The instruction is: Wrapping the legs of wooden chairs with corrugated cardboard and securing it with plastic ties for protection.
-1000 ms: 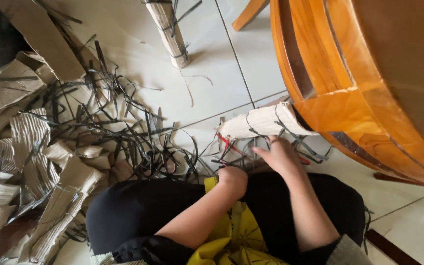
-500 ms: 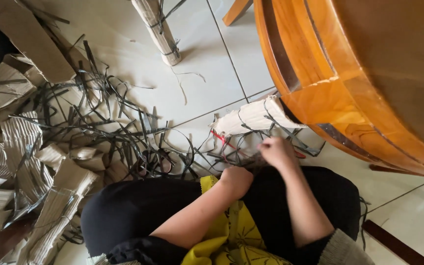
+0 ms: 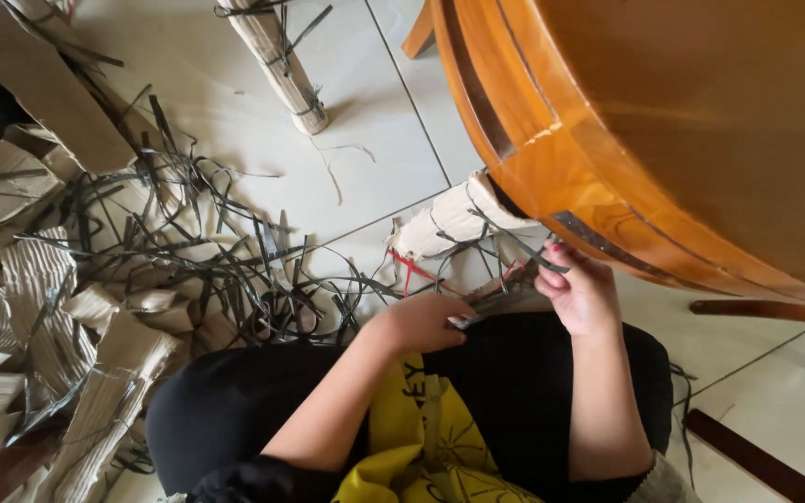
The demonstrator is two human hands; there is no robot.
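Note:
My left hand (image 3: 418, 321) is closed on a small metal tool (image 3: 484, 300) whose kind I cannot make out. My right hand (image 3: 581, 291) grips a black plastic strap (image 3: 525, 253) just under the rim of the round wooden table (image 3: 663, 140). Both hands work close together over my lap. Beside them is a table leg wrapped in corrugated cardboard (image 3: 449, 219), bound with black straps and a red string. The lower part of that leg is hidden behind my hands.
Cut black straps (image 3: 207, 251) litter the tiled floor to the left, among pieces of corrugated cardboard (image 3: 39, 270). Another cardboard-wrapped leg (image 3: 281, 65) stands farther back. Dark wooden bars (image 3: 757, 307) lie at the right.
My right hand has moved right along the wrapped leg, up under the table rim. My left hand has closed in beside it. The view has shifted slightly.

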